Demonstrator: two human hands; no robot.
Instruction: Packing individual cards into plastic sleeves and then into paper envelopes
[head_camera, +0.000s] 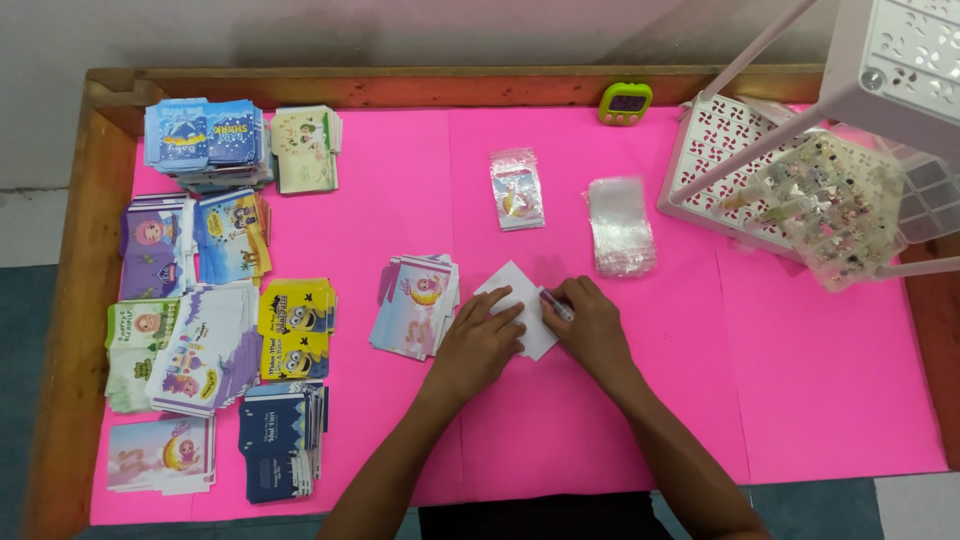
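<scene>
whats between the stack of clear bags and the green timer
Nothing: in the head view only bare pink mat lies between the clear bags and the green timer.

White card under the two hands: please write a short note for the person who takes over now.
Left hand lies flat on the white folded paper card, pinning it to the pink table cover. Right hand grips a small clear tube at the card's right edge. Nearby stack of pastel printed cards lies to the left; clear plastic sleeves and one filled sleeve lie behind. Card not yet in a sleeve.
</scene>
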